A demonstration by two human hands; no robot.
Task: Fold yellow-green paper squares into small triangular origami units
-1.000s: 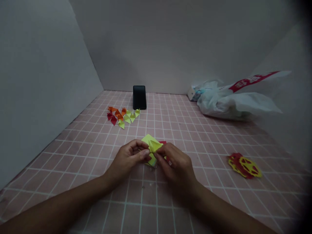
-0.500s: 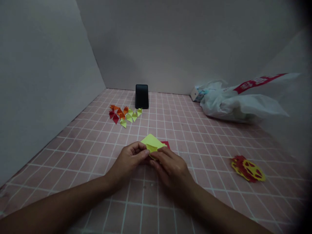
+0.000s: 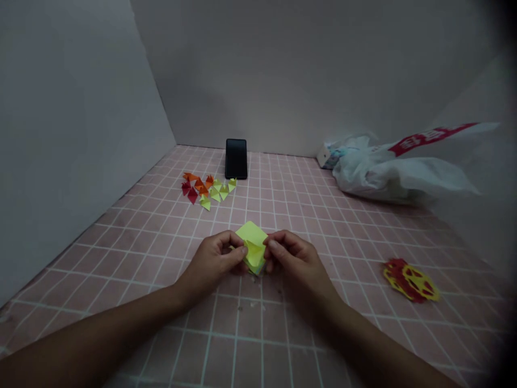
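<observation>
Left hand [image 3: 218, 257] and right hand [image 3: 294, 258] pinch opposite sides of folded yellow paper [image 3: 254, 253]; uneven pull could tear it.

The left grip [image 3: 214, 260] is a bare human hand with slim fingers [image 3: 229, 237] and a short, rounded thumbnail [image 3: 244, 250]. The right grip [image 3: 301, 264] matches it, also bare. The left forearm [image 3: 109, 331] and right forearm [image 3: 375, 339] are bare as far as the view reaches, smooth in outline, widening gradually away from the hand.
</observation>
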